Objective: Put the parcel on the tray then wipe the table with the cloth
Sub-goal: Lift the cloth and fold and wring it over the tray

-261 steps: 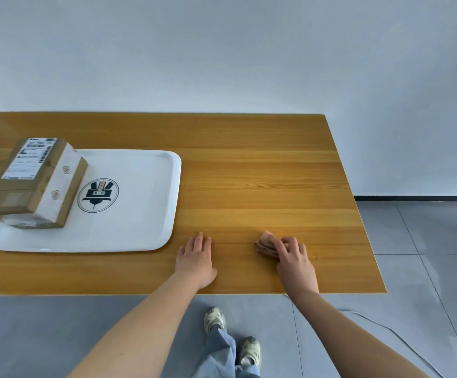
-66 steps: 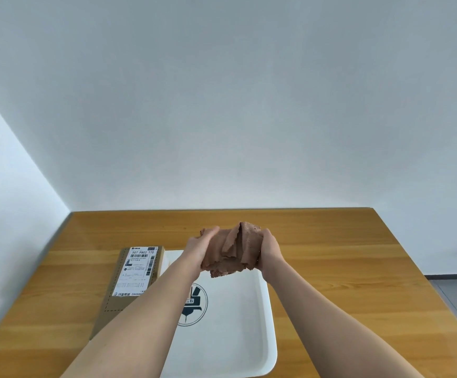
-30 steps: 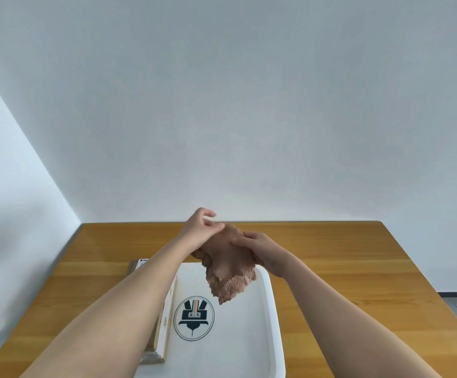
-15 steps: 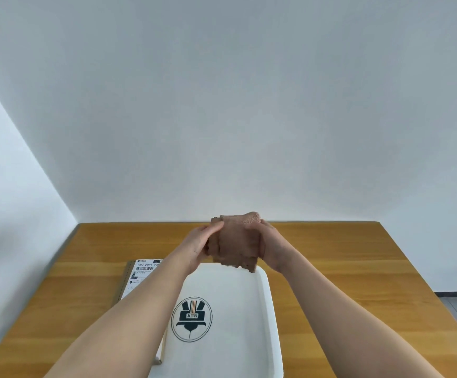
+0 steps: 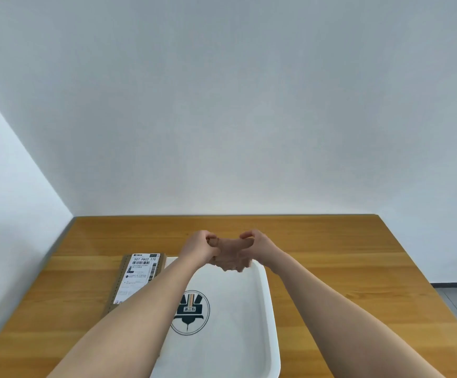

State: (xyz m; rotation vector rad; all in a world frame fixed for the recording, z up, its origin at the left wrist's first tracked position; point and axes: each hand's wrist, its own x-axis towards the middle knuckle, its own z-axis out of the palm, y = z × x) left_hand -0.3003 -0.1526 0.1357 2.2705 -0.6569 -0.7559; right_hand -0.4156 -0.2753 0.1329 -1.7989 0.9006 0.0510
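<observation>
Both your forearms reach forward over the tray (image 5: 269, 296), converging toward 12 o'clock. Your left hand (image 5: 198, 248) and right hand (image 5: 258, 245) are each pinched tight on an end of the brown cloth (image 5: 230, 255), stretched between them, its long axis running 9 to 3 above the tray's far edge. At 9 o'clock of the tray lies the parcel (image 5: 140, 274), label up, long axis 12 to 6.

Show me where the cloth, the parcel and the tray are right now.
cloth (image 5: 228, 255): head view, bunched middle between both hands.
parcel (image 5: 140, 271): head view, on its white shipping label.
tray (image 5: 269, 298): head view, on its raised right rim.
</observation>
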